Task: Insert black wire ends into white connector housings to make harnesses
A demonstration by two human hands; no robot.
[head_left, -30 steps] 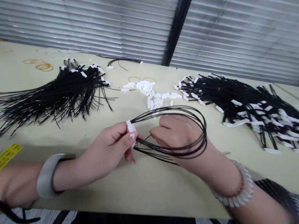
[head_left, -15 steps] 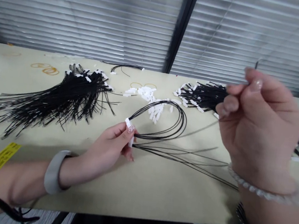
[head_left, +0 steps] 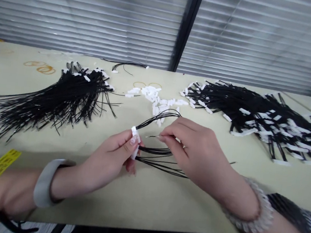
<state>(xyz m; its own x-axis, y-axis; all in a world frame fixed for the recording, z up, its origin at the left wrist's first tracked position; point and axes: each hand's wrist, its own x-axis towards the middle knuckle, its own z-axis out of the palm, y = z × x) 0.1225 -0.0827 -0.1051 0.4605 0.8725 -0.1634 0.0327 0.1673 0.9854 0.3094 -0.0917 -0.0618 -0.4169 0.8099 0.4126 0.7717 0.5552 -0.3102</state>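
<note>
Pinched between thumb and fingers of my left hand [head_left: 112,154] is a white connector [head_left: 136,133], held above the table. Several black wires [head_left: 155,151] run from it to the right, some looping back. Just right of the connector, my right hand [head_left: 194,147] grips one thin black wire [head_left: 154,136] near its end between thumb and index finger. The wire's tip points left toward the connector, with a small gap between them. The upper part of the wire loop is partly hidden behind my right hand.
A pile of black wires [head_left: 59,98] lies at the left. Loose white connectors [head_left: 159,102] are scattered mid-table. Wires with white connectors form a large pile [head_left: 241,104] at the right. Rubber bands [head_left: 45,69] and a small wire bundle [head_left: 127,64] lie near the back edge.
My right hand has come down and left from its raised spot, bringing the wire end close to the connector. My left hand still holds the connector in nearly the same place.
</note>
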